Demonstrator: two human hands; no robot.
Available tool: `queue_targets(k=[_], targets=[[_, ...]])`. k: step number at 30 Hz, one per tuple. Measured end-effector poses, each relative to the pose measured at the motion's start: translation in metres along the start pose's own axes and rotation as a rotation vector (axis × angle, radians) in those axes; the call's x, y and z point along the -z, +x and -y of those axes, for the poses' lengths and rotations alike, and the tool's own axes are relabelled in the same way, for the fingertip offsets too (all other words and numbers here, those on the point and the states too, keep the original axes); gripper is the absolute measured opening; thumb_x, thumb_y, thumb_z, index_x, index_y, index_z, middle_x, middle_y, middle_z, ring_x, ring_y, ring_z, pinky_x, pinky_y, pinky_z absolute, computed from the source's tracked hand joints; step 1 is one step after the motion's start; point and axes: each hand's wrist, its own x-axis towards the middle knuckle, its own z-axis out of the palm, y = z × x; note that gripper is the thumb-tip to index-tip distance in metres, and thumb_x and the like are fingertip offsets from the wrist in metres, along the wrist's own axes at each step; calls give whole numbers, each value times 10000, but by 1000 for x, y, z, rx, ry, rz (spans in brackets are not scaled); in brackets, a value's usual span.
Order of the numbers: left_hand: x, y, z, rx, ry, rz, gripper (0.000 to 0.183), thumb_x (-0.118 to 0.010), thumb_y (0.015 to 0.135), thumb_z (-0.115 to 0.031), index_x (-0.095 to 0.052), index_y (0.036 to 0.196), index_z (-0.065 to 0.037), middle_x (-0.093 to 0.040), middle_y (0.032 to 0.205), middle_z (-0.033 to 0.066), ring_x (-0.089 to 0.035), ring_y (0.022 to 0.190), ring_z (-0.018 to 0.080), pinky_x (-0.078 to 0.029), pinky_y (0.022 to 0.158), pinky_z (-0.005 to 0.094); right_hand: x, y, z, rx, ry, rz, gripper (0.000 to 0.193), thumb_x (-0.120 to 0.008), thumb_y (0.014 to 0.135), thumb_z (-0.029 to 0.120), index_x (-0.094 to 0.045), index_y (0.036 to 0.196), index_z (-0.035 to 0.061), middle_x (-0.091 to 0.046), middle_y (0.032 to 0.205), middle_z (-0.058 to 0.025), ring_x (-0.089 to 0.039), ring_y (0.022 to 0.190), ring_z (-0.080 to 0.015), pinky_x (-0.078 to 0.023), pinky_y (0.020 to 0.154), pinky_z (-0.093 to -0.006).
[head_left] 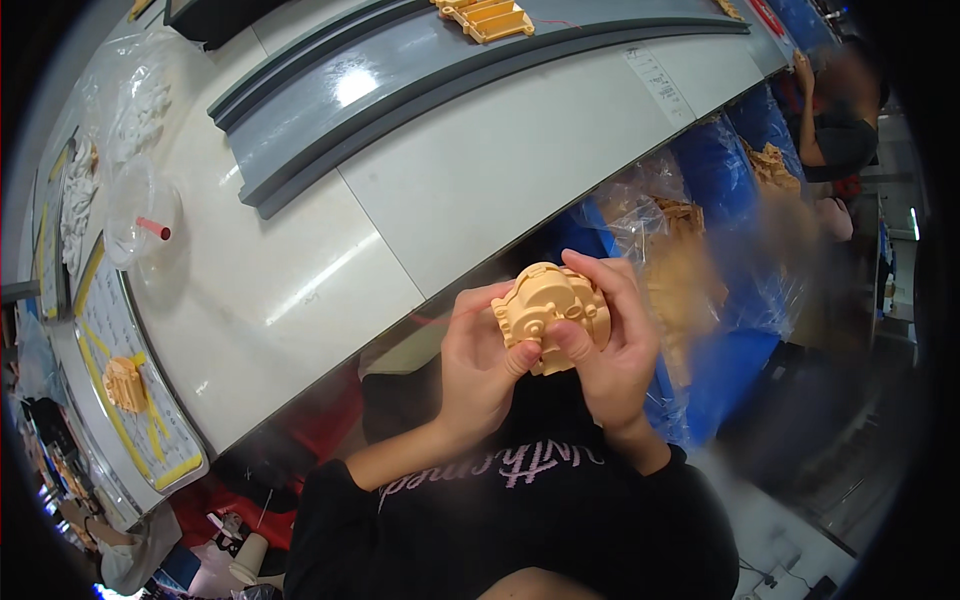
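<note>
Between my two hands, in front of my chest, is a pale orange moulded plastic part with rounded raised bosses and notched edges. My left hand grips its left side, thumb pressed on the lower front. Wrapped round the right side is my right hand, its thumb on the front face close to the other thumb. The back of the part is hidden by my fingers. Both hands are off the table, just past its near edge.
A grey conveyor with dark rails crosses the white table, carrying orange plastic frames. At left are a clear cup and a board bearing another moulded part. Blue bins stand right; a person is beyond.
</note>
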Motion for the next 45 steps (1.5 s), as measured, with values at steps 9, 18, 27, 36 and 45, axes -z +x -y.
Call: queue_targets(k=[9,18,27,36,45], targets=[[0,-4,-2,-3,40,51,502,-699,849,-99,-425,1259,-1,-497,1280,155,-498,1177,219,-411,997,357,11,-1,-4,-40,113,30,293,-698,799,-24,-623,1081,-54,-509,953,-70,-524,853,-117,-440,764,-219],[1,-4,-5,47,87,-18,430,-667,875,-97,-455,1236,4,-559,1202,141,-559,1083,214,-452,941,334,9,-2,-8,-93,80,39,278,-688,805,-29,-623,1074,-60,-510,934,-77,-519,839,-114,-436,751,-208],[-10,2,-5,37,-216,-22,620,-555,939,-385,-241,1368,-67,-373,1371,173,-402,1273,269,-368,1045,410,5,10,11,292,-441,104,579,-749,745,107,-530,1267,-15,-472,1256,-266,-530,1127,-373,-467,927,-388],[-10,2,-5,-4,-170,-61,624,-513,948,-405,-213,1378,-67,-367,1360,193,-384,1279,277,-321,1072,424,0,7,11,324,-586,164,611,-768,654,84,-576,1225,-17,-448,1312,-298,-512,1160,-414,-453,943,-431],[-9,5,-9,3,-209,-134,470,-600,906,-72,-297,1264,-73,-453,1238,171,-475,1158,222,-430,968,353,-1,7,15,251,-708,275,624,-778,651,99,-571,1226,-29,-456,1339,-285,-505,1186,-408,-425,977,-430]])
